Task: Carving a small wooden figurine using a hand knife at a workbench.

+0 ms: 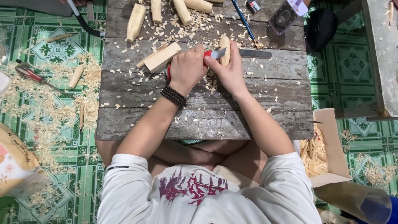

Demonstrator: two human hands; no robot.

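My left hand grips a red-handled carving knife; its short blade lies against a pale wooden piece. My right hand holds that rounded wooden piece upright on the grey plank table, with the thumb pressed near the blade. A bead bracelet circles my left wrist. Just left of my left hand lies a squared wooden block.
Several carved wooden blanks and shavings lie at the table's far side, with a metal file, a blue pencil and a phone. Red-handled pliers and shavings lie on the green patterned floor at left. A cardboard box stands at right.
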